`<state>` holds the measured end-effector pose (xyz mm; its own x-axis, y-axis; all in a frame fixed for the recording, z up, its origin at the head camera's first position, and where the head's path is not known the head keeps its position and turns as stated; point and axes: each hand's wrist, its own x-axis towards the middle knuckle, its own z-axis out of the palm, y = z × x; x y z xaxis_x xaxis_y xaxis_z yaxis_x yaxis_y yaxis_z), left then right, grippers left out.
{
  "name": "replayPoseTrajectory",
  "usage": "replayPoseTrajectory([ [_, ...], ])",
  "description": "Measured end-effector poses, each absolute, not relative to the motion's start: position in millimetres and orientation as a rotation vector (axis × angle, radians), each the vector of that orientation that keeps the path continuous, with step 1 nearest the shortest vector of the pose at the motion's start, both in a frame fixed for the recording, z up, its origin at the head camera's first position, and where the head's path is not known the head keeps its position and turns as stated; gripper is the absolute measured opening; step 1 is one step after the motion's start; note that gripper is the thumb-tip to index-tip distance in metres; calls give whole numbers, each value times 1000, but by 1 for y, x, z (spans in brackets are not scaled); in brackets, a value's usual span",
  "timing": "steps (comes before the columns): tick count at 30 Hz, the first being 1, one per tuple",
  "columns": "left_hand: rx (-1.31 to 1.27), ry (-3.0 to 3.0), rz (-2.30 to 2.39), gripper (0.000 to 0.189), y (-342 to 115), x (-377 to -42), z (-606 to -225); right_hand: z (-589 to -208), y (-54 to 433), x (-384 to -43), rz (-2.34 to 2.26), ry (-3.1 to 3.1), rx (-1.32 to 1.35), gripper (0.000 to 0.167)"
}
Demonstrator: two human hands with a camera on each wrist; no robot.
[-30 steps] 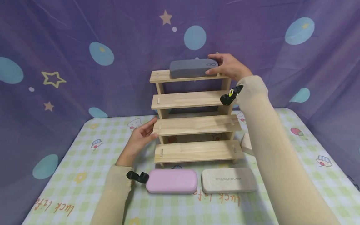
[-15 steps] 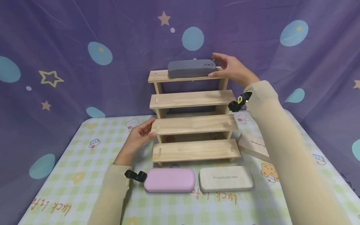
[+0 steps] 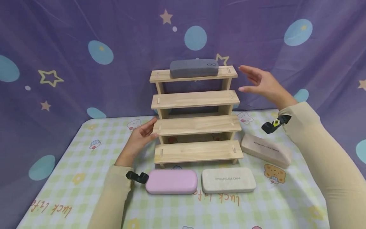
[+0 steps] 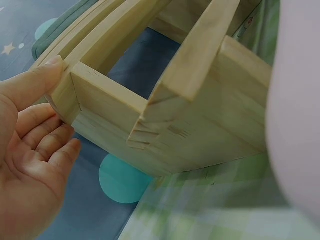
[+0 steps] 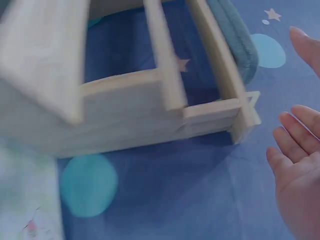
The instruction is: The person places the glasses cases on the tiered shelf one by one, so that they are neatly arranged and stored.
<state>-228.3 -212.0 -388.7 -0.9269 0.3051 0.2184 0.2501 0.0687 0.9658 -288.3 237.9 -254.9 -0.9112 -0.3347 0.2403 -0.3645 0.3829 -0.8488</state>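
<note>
grey case, pink case, green-checked cloth

My head camera looked forward and down from farther back at the whole wooden rack. My left-wrist camera faced its left end closely, the pink case nearest of all; my right-wrist camera faced its right end, also closely. All three shared the grey case.

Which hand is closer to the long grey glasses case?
Right. The right hand is right of the long grey case, apart; the left hand is lower left, holding the stepped wooden rack.
</note>
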Motion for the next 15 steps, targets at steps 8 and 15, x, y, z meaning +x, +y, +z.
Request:
replayPoseTrajectory([
  [8,599,2270,2022,61,-213,-227,-386,-290,250,-259,1600,-2574,701,72],
  [15,578,2282,2000,61,-211,-228,-383,-320,261,-232,1709,-2449,855,67],
])
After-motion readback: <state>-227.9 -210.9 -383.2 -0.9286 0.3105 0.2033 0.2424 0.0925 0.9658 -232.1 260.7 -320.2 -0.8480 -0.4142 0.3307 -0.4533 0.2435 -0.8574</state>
